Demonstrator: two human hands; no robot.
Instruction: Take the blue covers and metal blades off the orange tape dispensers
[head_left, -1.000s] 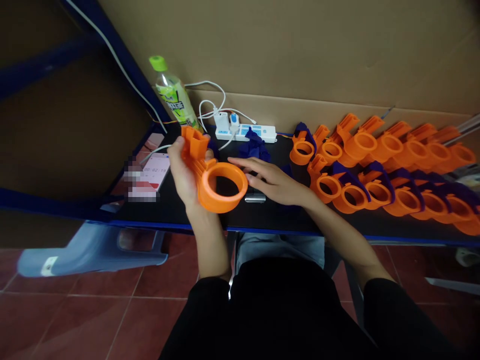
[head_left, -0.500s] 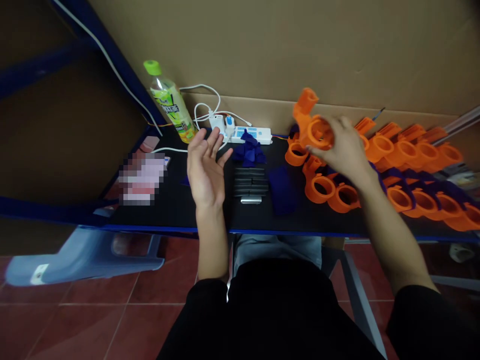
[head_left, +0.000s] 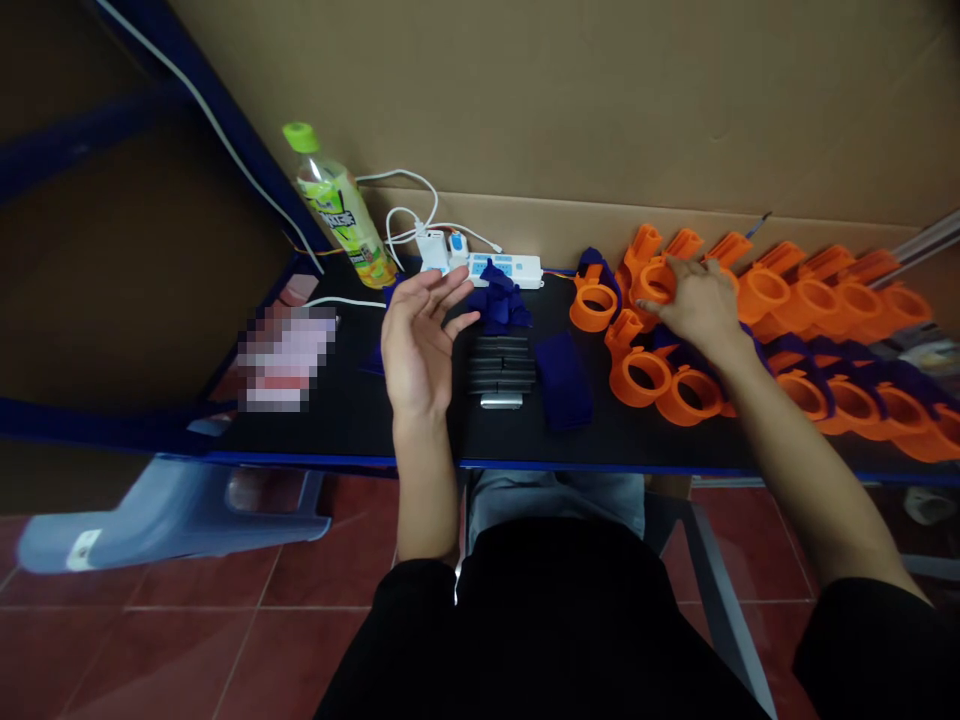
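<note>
My right hand (head_left: 694,305) grips an orange plastic ring-shaped part (head_left: 651,284) by its right side, among the back row of similar orange parts (head_left: 769,290). The fingertips partly cover the ring. Below it, a front row of orange rings (head_left: 641,378) has dark blue fabric strips running between them. My left hand (head_left: 424,345) hovers palm up over the black table, fingers apart and nothing in it. Beside it lie a crumpled blue cloth piece (head_left: 499,300), a stack of dark flat pieces (head_left: 501,365) and a folded blue cloth (head_left: 564,382).
A bottle with a green cap (head_left: 341,215) stands at the back left, near a white power strip (head_left: 517,270) with plugs and cables. A cardboard wall (head_left: 562,120) rises behind the table (head_left: 337,425). A blue plastic stool (head_left: 180,515) stands at the lower left.
My right hand has lowered the orange part from above the table into the back row, turning it upright. My left hand has shifted slightly to the right and stays empty.
</note>
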